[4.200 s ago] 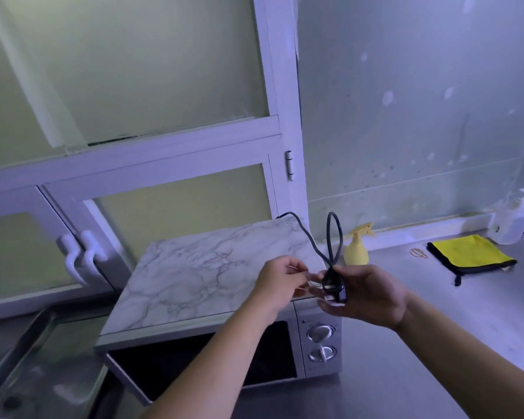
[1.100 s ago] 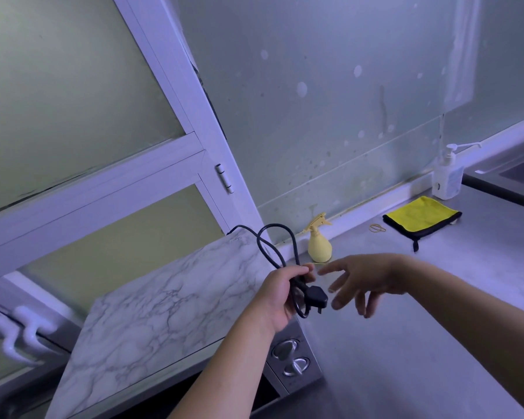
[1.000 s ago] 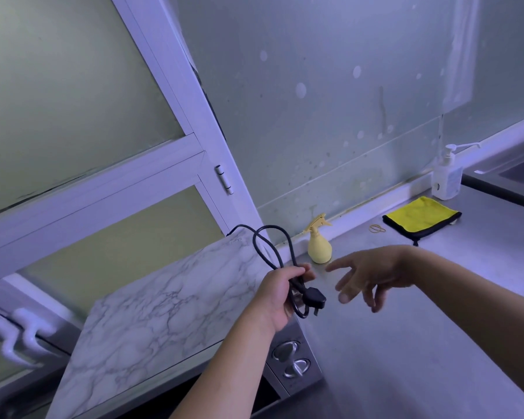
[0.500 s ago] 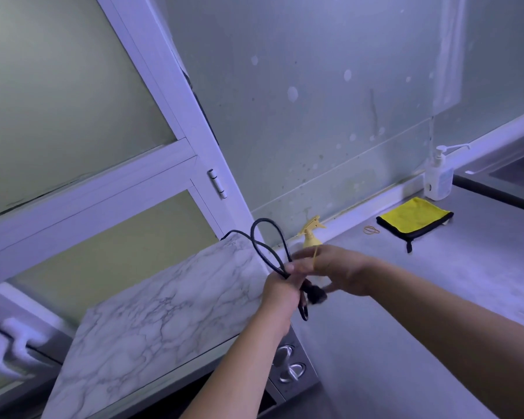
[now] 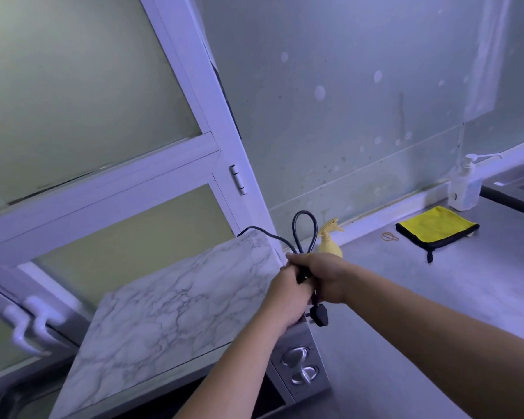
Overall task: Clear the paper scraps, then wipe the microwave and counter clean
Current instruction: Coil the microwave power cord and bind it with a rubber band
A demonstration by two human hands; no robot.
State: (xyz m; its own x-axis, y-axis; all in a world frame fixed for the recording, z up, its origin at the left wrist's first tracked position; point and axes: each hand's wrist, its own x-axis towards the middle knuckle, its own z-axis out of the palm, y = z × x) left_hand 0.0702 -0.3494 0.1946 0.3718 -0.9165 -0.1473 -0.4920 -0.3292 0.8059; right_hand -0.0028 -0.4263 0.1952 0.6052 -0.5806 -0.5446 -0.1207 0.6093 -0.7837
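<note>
1. The microwave (image 5: 300, 365) sits in the lower middle of the frame on the grey desk (image 5: 436, 297). Its long axis runs from lower left to upper right, and its front panel with two round metal knobs faces the bottom edge.
2. A marble-patterned slab (image 5: 176, 306), flat and rectangular with grey veins, covers the microwave's top.
3. One black power cord (image 5: 304, 234) comes over the slab's far corner and stands up in a single loop above the hands. Its plug (image 5: 320, 316) hangs below them, pointing down.
4. The left hand (image 5: 288, 297), at centre frame, has its fingers curled round the gathered cord.
5. The right hand (image 5: 324, 275), just right of it and touching it, is also closed round the cord bundle.
6. One small yellow plastic spray bottle (image 5: 330, 241) stands upright behind the hands, by the wall.
7. One folded yellow cloth (image 5: 436, 226) with black edging lies flat on the desk at the right of the frame, with rubber bands (image 5: 390, 236) just left of it.
8. One clear pump bottle (image 5: 465, 189) stands upright beyond the cloth, at the upper right.
9. No paper scraps can be made out.
</note>
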